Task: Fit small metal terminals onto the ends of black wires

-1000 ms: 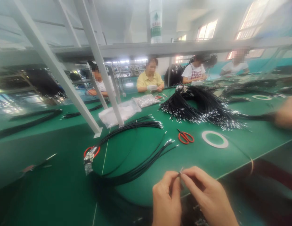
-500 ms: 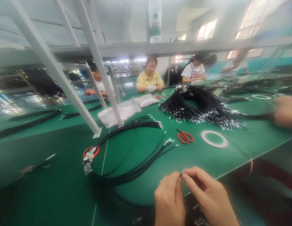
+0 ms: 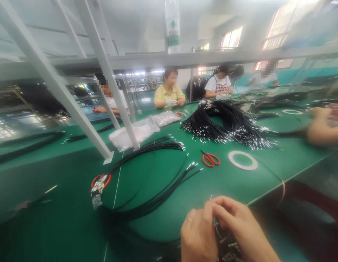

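My left hand (image 3: 197, 231) and my right hand (image 3: 240, 225) meet at the front edge of the green table, both closed in a pinch. Between their fingertips is the end of a thin cable, its silvery tip (image 3: 211, 197) poking up just above the fingers. Most of the cable is hidden by the hands. Below and between them, small shiny metal pieces (image 3: 233, 245) show blurred. To the left, black cables (image 3: 163, 194) with silvery ends curve over the table. Red-handled scissors (image 3: 210, 159) lie beyond my hands, beside a flat white ring (image 3: 243, 160).
A large heap of black cables (image 3: 229, 120) lies farther back. Grey metal posts (image 3: 89, 120) slant up at left. Plastic bags (image 3: 135, 133) and another cable bundle (image 3: 147, 148) lie near them. A co-worker's hand (image 3: 323, 125) is at right; other people sit across the table.
The view has shifted slightly, so the table things appear farther left. My fingers have closed further around the cable end, hiding more of it. The co-worker's hand at right shows more fully.
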A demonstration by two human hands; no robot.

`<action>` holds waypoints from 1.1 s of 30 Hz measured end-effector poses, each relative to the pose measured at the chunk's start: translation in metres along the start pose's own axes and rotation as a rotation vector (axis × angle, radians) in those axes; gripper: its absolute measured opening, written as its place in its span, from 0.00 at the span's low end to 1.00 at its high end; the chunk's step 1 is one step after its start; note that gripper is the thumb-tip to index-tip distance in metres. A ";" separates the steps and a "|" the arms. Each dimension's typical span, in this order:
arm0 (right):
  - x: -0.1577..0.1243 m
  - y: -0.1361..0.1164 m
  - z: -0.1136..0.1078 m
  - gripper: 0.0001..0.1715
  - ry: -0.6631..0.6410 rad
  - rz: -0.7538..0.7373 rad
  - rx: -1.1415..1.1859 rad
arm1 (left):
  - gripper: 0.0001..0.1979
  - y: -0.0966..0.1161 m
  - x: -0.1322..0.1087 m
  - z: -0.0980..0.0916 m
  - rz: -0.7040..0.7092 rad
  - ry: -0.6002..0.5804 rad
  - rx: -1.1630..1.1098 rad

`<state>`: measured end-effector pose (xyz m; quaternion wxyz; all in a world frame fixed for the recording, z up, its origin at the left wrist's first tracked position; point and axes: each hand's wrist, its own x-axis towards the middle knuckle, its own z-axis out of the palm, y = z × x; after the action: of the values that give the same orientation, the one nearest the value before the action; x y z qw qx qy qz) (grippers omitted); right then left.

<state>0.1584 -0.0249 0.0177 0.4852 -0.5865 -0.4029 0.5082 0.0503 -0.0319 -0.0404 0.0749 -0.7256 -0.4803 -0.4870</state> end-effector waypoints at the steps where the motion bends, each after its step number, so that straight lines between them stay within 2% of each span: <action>1: 0.001 0.001 0.000 0.17 -0.009 0.008 0.011 | 0.15 -0.001 0.000 0.000 0.022 -0.016 -0.011; 5: 0.004 0.007 0.001 0.16 -0.016 0.027 0.073 | 0.15 -0.005 0.001 0.000 0.081 -0.039 0.011; 9: 0.004 0.007 0.000 0.18 -0.035 -0.014 0.097 | 0.13 -0.004 -0.001 0.003 0.012 0.032 0.006; 12: 0.002 0.001 0.001 0.18 -0.079 -0.030 0.130 | 0.12 0.000 0.002 0.002 -0.141 0.040 -0.147; 18: -0.004 -0.005 0.006 0.17 -0.092 -0.033 0.171 | 0.11 0.006 0.016 -0.008 -0.634 -0.136 -0.563; 21: -0.006 -0.003 0.008 0.15 -0.074 -0.033 0.166 | 0.13 0.008 0.019 -0.011 -0.745 -0.138 -0.702; 25: -0.005 -0.003 0.010 0.16 -0.078 -0.068 0.118 | 0.12 0.005 0.021 -0.012 -0.772 -0.153 -0.787; 28: -0.003 -0.004 0.010 0.16 -0.058 -0.129 0.064 | 0.11 0.002 0.024 -0.015 -0.724 -0.173 -0.730; 33: -0.002 -0.005 0.010 0.15 -0.044 -0.228 -0.061 | 0.08 0.005 0.030 -0.019 -0.664 -0.111 -0.695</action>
<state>0.1483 -0.0246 0.0232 0.5128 -0.5403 -0.4928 0.4497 0.0439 -0.0265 -0.0052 -0.3572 -0.5399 -0.4982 -0.5768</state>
